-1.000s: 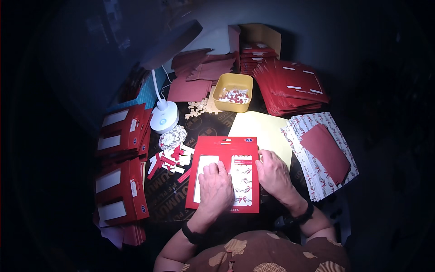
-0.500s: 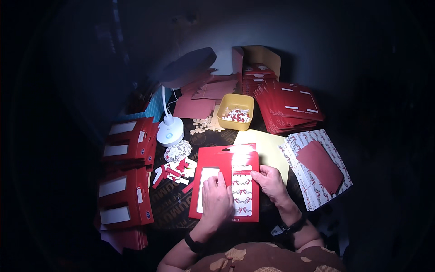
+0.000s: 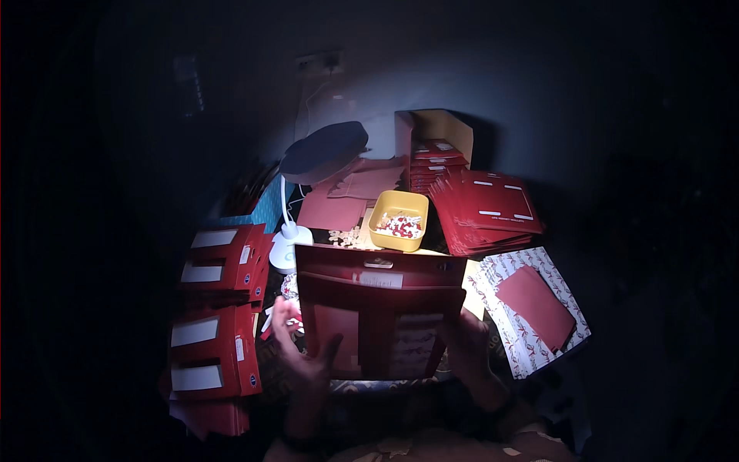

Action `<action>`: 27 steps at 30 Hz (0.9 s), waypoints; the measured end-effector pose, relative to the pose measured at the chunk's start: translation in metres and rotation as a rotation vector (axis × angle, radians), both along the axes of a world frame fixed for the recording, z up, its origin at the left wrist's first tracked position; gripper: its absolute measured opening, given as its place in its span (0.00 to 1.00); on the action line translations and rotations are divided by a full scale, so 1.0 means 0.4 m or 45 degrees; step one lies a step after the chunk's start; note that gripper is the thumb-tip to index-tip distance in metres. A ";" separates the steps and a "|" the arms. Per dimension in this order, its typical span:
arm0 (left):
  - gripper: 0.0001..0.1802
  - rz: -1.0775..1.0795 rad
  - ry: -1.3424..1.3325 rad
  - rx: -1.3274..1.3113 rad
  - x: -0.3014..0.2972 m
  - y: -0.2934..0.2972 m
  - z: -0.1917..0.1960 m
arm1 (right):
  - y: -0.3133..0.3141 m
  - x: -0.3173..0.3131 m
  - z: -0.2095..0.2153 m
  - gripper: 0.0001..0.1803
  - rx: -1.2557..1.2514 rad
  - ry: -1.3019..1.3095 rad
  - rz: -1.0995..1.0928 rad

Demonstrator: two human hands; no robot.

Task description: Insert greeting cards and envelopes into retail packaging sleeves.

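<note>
The table (image 3: 350, 389) is crowded with red card — flat stacks of red cartons (image 3: 219, 308) with white rectangular labels at the left, a fanned pile of red sleeves (image 3: 489, 212) at the right. Between them a yellow plastic tub (image 3: 398, 220) holds small pieces. The red card folder (image 3: 377, 312), matte and stiff, is lifted upright — the left hand (image 3: 304, 362) grips its lower left edge, the right hand (image 3: 466, 346) its lower right, both closed on it.

Red card package (image 3: 381, 319) with white label, centre; stacked red packages (image 3: 219, 308) left, more (image 3: 489, 212) upper right; open carton (image 3: 435, 142) behind.
</note>
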State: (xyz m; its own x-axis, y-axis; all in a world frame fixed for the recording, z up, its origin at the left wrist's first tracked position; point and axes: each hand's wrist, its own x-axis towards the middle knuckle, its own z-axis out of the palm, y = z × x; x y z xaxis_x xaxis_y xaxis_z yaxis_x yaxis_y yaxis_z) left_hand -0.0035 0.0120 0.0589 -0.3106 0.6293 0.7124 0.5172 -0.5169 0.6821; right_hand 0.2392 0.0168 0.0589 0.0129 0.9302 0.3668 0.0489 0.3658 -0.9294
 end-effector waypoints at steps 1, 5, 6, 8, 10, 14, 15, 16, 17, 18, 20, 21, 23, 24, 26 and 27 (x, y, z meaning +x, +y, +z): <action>0.40 -0.513 -0.457 -0.217 -0.018 0.002 0.000 | -0.008 0.006 0.010 0.13 -0.097 -0.364 -0.148; 0.23 -0.830 -0.847 -0.445 -0.037 -0.020 -0.039 | 0.000 0.024 -0.037 0.09 0.475 -0.136 -0.066; 0.20 -0.789 -0.700 -0.429 -0.037 -0.024 -0.039 | -0.004 0.023 -0.040 0.07 0.427 0.039 -0.004; 0.20 -0.843 -0.639 -0.468 -0.033 -0.021 -0.067 | -0.001 0.041 -0.054 0.08 0.406 -0.214 -0.026; 0.19 -0.893 -0.590 -0.507 -0.019 -0.025 -0.077 | 0.005 0.048 -0.070 0.19 0.484 -0.443 -0.001; 0.18 -0.988 -0.590 -0.562 -0.037 -0.025 -0.138 | 0.027 0.067 -0.125 0.25 0.962 -0.670 -0.124; 0.15 -1.027 -0.605 -0.544 -0.042 -0.029 -0.151 | 0.024 0.061 -0.101 0.29 0.889 -0.580 -0.043; 0.13 -1.064 -0.620 -0.526 -0.045 -0.033 -0.159 | 0.022 0.057 -0.090 0.32 0.815 -0.490 0.037; 0.13 -1.061 -0.626 -0.533 -0.043 -0.032 -0.161 | 0.023 0.061 -0.093 0.32 0.807 -0.491 0.041; 0.13 -1.044 -0.571 -0.475 -0.041 -0.030 -0.158 | 0.023 0.068 -0.098 0.34 0.688 -0.496 0.064; 0.19 -0.915 -0.405 -0.351 -0.003 -0.032 -0.108 | 0.020 0.073 -0.121 0.38 0.519 -0.331 -0.009; 0.19 -0.922 -0.408 -0.359 0.007 -0.032 -0.099 | 0.014 0.067 -0.131 0.41 0.471 -0.151 -0.096; 0.20 -1.019 -0.458 -0.277 0.016 -0.034 -0.093 | 0.008 0.074 -0.098 0.44 0.916 -0.152 -0.352; 0.21 -1.013 -0.395 -0.271 0.019 -0.035 -0.081 | 0.005 0.081 -0.086 0.47 1.028 -0.253 -0.504; 0.21 -1.038 -0.383 -0.287 0.016 -0.028 -0.076 | -0.025 0.078 -0.038 0.41 1.132 -0.340 -0.544; 0.22 -1.066 -0.367 -0.292 0.015 -0.024 -0.080 | -0.039 0.080 -0.032 0.39 1.129 -0.472 -0.656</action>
